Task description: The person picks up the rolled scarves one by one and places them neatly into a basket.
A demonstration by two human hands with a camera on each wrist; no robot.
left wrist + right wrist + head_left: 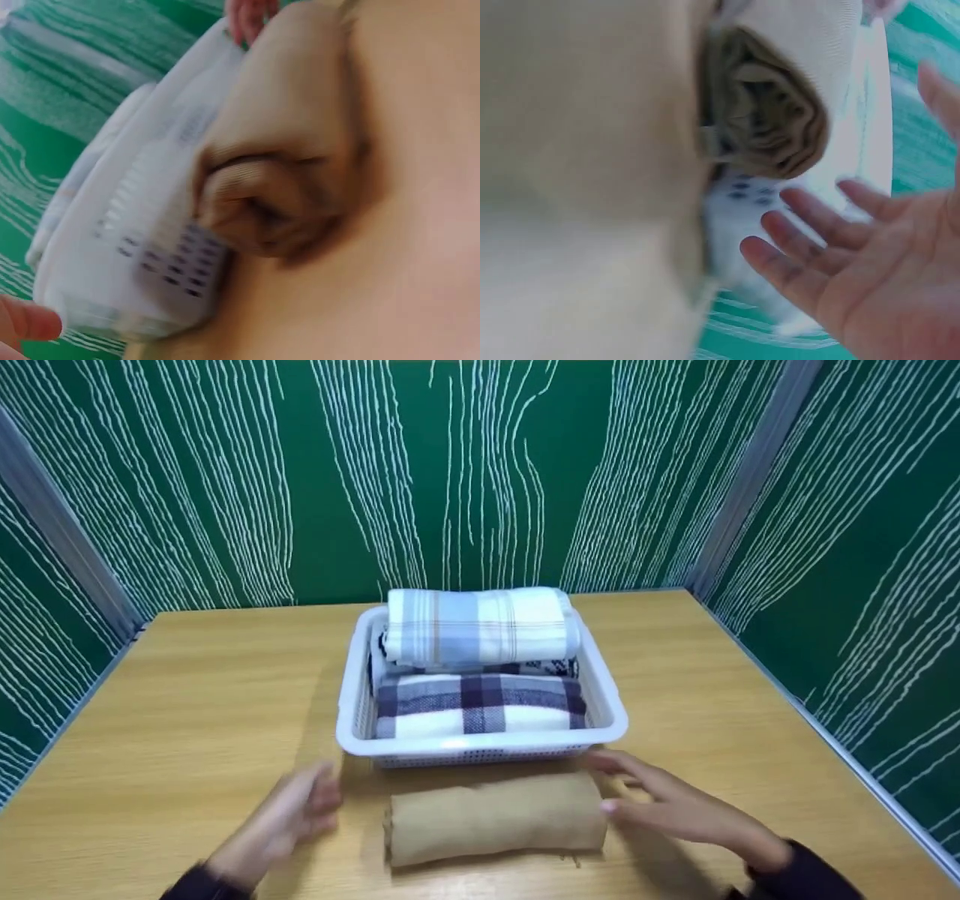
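Observation:
A rolled tan cloth (pixel 499 819) lies on the table in front of a white plastic basket (pixel 480 746). My right hand (pixel 675 810) is beside the roll's right end, its thumb tip right at the cloth in the head view. In the right wrist view that hand (pixel 885 262) has its fingers spread near the spiral end of the roll (pixel 769 105). My left hand (pixel 289 814), blurred, hovers left of the roll with a gap between them and holds nothing. Inside the basket sit a dark-and-white checked cloth roll (pixel 484 705) and, behind it, a light blue-and-white plaid roll (pixel 480 626).
The basket stands mid-table, with another dark patterned cloth (pixel 551 667) partly hidden under the plaid roll. Wooden tabletop (pixel 217 697) surrounds it. Green panels with white wavy lines (pixel 480 472) close off the back and both sides, joined by grey metal posts (pixel 757 472).

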